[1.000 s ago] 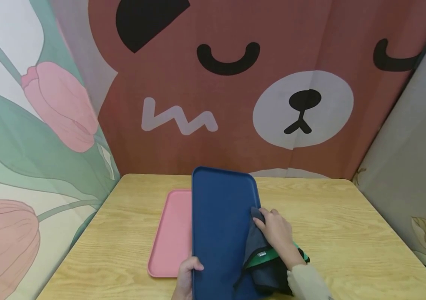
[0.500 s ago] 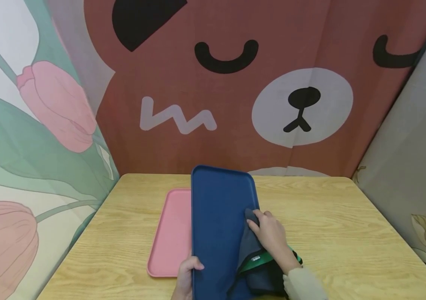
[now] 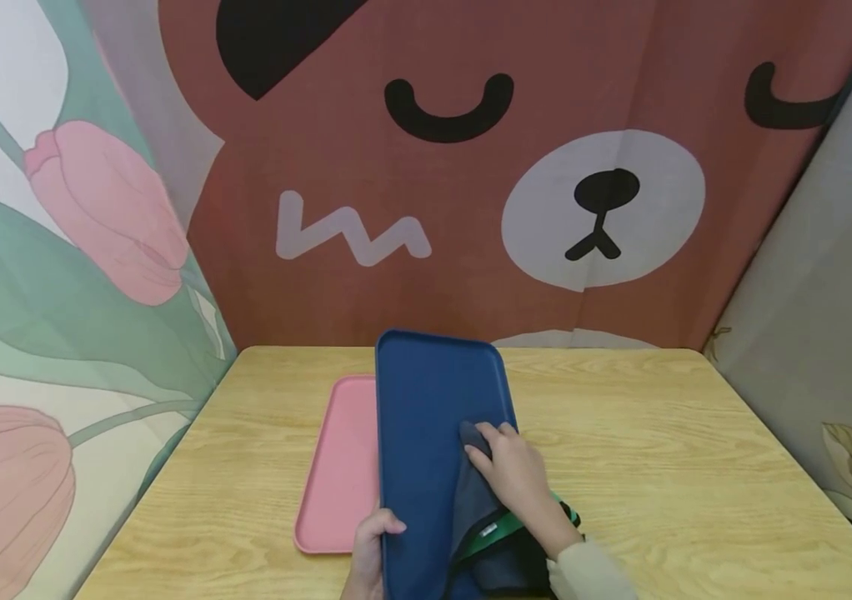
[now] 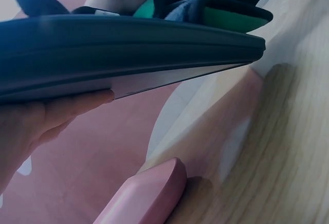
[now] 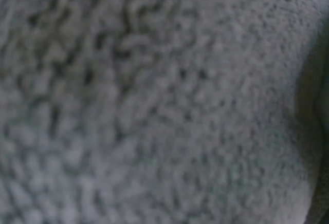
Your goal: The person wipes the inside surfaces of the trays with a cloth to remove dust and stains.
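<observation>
"Where is the blue tray [image 3: 433, 383] being held?"

"Above the table [image 3: 659, 458], tilting. The left hand [image 3: 372, 546] is gripping its left edge, the thumb curling over the rim and a finger supporting it from underneath."

"And what is it carrying?"

"A cloth [image 3: 474, 492], dark grey with green and black parts, is draping over the near right part of the blue tray. The right hand [image 3: 512, 475] is pinching the cloth's upper end between thumb and fingers, over the blue tray's right half."

"What about the pink tray [image 3: 339, 467]?"

"It's lying on the table, left of and lower than the blue tray, which is hiding its right part."

"Is the right wrist view showing more?"

"A blurred grey surface [image 5: 164, 111] is filling most of it; I can't tell what it is."
</observation>
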`<action>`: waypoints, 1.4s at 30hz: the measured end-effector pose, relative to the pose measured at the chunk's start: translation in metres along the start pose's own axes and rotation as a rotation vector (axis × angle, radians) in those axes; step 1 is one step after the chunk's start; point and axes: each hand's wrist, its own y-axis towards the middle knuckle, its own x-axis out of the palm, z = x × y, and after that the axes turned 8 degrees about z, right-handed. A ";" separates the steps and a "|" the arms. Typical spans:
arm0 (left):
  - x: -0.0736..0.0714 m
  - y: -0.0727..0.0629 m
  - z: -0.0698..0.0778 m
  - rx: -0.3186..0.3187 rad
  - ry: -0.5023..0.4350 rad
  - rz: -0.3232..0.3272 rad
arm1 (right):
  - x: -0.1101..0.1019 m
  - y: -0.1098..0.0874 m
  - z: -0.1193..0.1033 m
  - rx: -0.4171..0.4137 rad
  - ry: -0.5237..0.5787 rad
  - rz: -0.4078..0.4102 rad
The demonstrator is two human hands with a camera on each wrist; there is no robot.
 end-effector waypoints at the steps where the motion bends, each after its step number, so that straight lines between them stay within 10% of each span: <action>1: 0.000 0.000 0.000 -0.001 -0.002 0.004 | 0.000 0.000 -0.002 -0.005 0.004 -0.004; 17: -0.003 -0.001 0.001 -0.092 -0.039 0.048 | -0.002 0.001 -0.033 -0.024 0.073 -0.081; 26: -0.005 0.003 0.004 -0.132 -0.164 -0.201 | -0.005 0.001 -0.051 -0.057 0.104 -0.108; 42: 0.002 0.007 -0.004 -0.095 -0.169 -0.260 | -0.008 -0.006 -0.074 -0.143 0.131 -0.117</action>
